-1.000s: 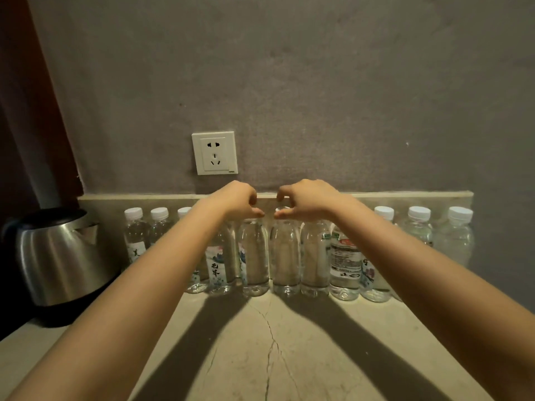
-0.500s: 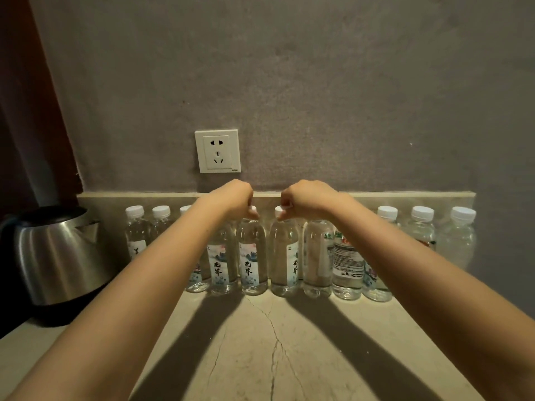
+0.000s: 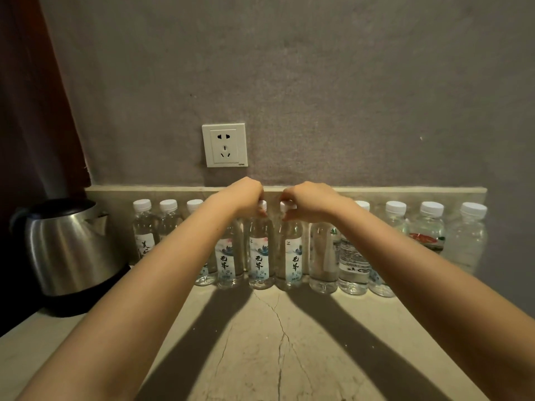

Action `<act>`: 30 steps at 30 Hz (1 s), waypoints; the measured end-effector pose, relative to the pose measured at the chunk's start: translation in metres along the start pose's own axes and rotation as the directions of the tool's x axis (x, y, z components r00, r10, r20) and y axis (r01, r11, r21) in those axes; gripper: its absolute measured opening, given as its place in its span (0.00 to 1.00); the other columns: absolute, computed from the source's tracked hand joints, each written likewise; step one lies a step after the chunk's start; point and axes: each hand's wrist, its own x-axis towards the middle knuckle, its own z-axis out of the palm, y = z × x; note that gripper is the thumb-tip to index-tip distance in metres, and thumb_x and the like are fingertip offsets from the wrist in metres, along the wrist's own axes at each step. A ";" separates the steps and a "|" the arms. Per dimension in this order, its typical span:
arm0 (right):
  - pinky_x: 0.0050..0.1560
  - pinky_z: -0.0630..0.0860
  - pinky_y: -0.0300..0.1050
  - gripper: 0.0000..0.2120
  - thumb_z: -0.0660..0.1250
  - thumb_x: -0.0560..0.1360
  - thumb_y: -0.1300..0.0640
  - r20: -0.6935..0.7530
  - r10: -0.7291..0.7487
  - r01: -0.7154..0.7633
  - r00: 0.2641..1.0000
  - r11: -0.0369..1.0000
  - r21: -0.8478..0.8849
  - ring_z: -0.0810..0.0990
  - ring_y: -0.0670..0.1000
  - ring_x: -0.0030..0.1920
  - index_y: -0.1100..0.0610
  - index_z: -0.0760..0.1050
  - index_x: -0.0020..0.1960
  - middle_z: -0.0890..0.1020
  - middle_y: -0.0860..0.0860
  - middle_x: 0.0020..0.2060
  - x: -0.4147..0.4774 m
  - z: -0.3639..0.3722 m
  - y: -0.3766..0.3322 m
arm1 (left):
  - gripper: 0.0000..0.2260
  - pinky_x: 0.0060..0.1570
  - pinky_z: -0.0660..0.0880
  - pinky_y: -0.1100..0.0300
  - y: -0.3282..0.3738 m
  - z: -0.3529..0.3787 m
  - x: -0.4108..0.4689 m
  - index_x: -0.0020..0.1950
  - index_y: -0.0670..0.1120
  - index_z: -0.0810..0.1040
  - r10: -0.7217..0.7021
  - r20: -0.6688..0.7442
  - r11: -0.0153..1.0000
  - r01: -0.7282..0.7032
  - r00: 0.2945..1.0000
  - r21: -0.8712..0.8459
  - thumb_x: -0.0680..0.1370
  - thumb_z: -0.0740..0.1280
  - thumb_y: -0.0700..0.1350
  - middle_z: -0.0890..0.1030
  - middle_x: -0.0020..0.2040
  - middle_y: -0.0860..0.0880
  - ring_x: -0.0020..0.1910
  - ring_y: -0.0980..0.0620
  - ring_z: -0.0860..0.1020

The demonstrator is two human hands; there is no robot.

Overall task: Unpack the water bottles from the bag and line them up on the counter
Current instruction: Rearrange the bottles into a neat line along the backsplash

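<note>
Mid-row, left hand [image 3: 246, 195], right hand [image 3: 309, 198], fingers [image 3: 258, 198] pinching adjacent bottle caps [image 3: 263, 203]

I've got a beige stone counter [image 3: 260, 357] with a hairline crack running near to far down its middle. Water bottles [image 3: 324, 256] stand upright in a tight row along the far edge, against the low backsplash [image 3: 405, 193], all with white caps. The left centre bottle [image 3: 260, 256] and right centre bottle [image 3: 292, 256] touch side by side, their blue painted labels facing me. A steel kettle [image 3: 69, 247] sits on a black base at the far left, just beside the row's left end.
</note>
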 end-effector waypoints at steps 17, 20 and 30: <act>0.47 0.70 0.47 0.20 0.63 0.76 0.40 -0.139 0.080 -0.098 0.987 0.987 -0.124 0.80 0.55 0.54 0.53 0.74 0.60 0.82 0.52 0.53 -0.006 0.011 -0.011 | 0.12 0.45 0.75 0.53 -0.001 0.003 -0.011 0.50 0.42 0.80 -0.005 -0.023 0.999 0.004 1.000 -0.040 0.76 0.67 0.51 0.81 0.46 0.44 0.46 0.44 0.79; 0.51 0.70 0.49 0.23 0.64 0.74 0.37 -0.147 0.084 -0.098 0.986 0.991 -0.089 0.79 0.55 0.56 0.53 0.74 0.60 0.82 0.51 0.54 -0.006 0.013 -0.009 | 0.10 0.40 0.73 0.55 -0.001 0.004 -0.017 0.44 0.44 0.78 -0.013 -0.065 0.999 0.010 0.998 -0.048 0.75 0.67 0.51 0.79 0.42 0.46 0.43 0.45 0.78; 0.52 0.76 0.49 0.17 0.67 0.75 0.43 -0.252 0.244 -0.191 0.936 0.958 0.215 0.79 0.52 0.53 0.50 0.77 0.60 0.82 0.50 0.52 -0.047 -0.046 0.033 | 0.16 0.58 0.73 0.50 0.038 -0.044 -0.025 0.60 0.44 0.78 -0.003 -0.500 0.942 -0.166 0.866 -0.292 0.77 0.65 0.52 0.76 0.59 0.46 0.56 0.47 0.76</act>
